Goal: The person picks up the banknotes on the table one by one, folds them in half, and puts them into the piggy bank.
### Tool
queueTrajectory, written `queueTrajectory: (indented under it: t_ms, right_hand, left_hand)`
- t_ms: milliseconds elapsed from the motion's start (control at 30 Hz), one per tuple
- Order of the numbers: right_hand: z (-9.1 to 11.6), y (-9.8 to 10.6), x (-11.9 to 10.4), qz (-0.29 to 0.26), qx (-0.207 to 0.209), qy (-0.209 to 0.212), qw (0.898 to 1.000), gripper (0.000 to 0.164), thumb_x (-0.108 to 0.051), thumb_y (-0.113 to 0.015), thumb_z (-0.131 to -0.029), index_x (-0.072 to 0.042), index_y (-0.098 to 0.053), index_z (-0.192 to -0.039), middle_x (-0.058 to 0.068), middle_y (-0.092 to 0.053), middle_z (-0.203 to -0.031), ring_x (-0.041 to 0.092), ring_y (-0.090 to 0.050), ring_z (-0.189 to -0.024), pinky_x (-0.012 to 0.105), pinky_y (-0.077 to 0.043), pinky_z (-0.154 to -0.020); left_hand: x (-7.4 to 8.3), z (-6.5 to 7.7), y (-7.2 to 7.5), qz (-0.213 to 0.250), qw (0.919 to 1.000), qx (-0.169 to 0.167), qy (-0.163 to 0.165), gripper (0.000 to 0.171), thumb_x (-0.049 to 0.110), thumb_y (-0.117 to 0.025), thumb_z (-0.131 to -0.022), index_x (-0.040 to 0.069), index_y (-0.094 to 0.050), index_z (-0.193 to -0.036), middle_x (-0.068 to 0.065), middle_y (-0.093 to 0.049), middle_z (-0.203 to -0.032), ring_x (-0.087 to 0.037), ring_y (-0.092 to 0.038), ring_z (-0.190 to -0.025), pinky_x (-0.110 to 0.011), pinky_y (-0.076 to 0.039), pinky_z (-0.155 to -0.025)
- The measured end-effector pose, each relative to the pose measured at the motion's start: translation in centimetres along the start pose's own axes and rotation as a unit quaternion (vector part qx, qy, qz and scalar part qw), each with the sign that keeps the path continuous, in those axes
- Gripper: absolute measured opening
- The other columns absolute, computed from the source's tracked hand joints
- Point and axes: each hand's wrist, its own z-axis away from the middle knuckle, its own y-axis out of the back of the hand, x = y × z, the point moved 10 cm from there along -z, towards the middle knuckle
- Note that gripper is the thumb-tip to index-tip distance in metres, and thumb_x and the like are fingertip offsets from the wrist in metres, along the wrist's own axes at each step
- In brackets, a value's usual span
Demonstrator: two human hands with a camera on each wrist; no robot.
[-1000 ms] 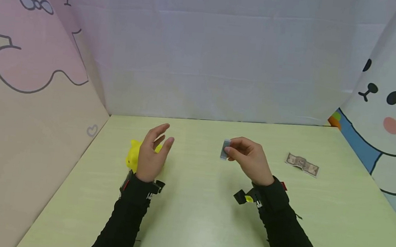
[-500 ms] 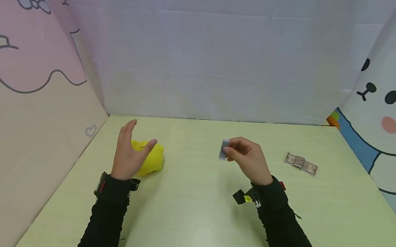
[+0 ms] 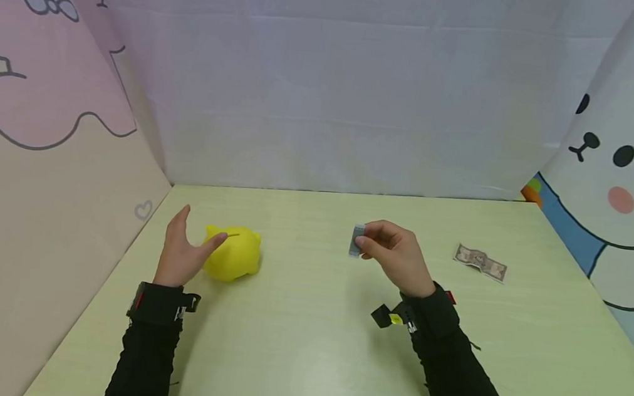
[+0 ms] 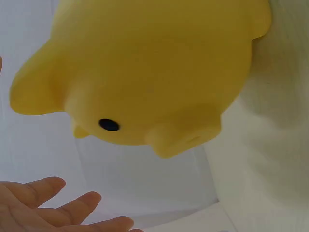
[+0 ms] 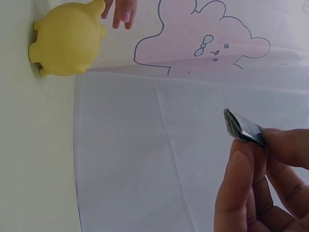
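Note:
A yellow piggy bank (image 3: pixel 235 257) with a slot on top stands on the left part of the table; its snout and one black eye show in the left wrist view. My left hand (image 3: pixel 179 252) is held at its left side, thumb spread from the fingers, and grips nothing. Whether the thumb touches the piggy bank, I cannot tell. Between thumb and fingers my right hand (image 3: pixel 394 252) pinches a small folded banknote (image 5: pixel 244 128), above the middle of the table. Part of the note is hidden by the fingers.
Another banknote (image 3: pixel 480 262), creased across the middle, lies at the right of the table (image 3: pixel 304 348). A white cloth wall (image 3: pixel 325 104) closes off the back, and printed cartoon sheets stand at both sides.
My left hand has moved left, from in front of the piggy bank to its left side, uncovering it. The right hand holds the folded banknote in nearly the same place.

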Motion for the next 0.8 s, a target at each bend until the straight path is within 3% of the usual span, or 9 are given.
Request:
queueTrajectory:
  t_ms: [400, 633, 800]
  right_hand:
    - [0.1, -0.2, -0.2, 0.008, -0.001, 0.001, 1.000, 0.020, -0.004, -0.062, -0.095, 0.008, -0.062, -0.111, 0.018, -0.066, -0.097, 0.007, -0.065, -0.077, 0.023, -0.058, -0.074]
    - [0.0, -0.1, 0.0, 0.008, 0.000, -0.003, 1.000, 0.020, -0.004, -0.062, -0.094, 0.007, -0.063, -0.111, 0.016, -0.066, -0.097, 0.008, -0.064, -0.077, 0.024, -0.058, -0.074]
    - [0.0, -0.1, -0.1, 0.007, -0.001, -0.002, 1.000, 0.020, -0.003, -0.062, -0.094, 0.008, -0.062, -0.111, 0.015, -0.065, -0.097, 0.009, -0.065, -0.077, 0.027, -0.059, -0.075]
  left_hand:
    - [-3.6, -0.6, -2.6, 0.016, 0.9917, -0.099, 0.080, 0.114, 0.063, -0.064, -0.085, 0.013, 0.007, -0.158, -0.021, -0.009, -0.164, -0.046, -0.015, -0.147, -0.064, -0.025, -0.116]
    - [-4.1, -0.6, -3.8, 0.023, 0.9878, -0.127, 0.088, 0.114, 0.064, -0.065, -0.084, 0.011, 0.004, -0.158, -0.022, -0.010, -0.163, -0.045, -0.018, -0.147, -0.061, -0.026, -0.117]
    - [-4.5, -0.5, -4.6, 0.028, 0.9863, -0.136, 0.089, 0.114, 0.062, -0.066, -0.085, 0.006, 0.001, -0.157, -0.025, -0.019, -0.159, -0.041, -0.033, -0.139, -0.057, -0.032, -0.115]
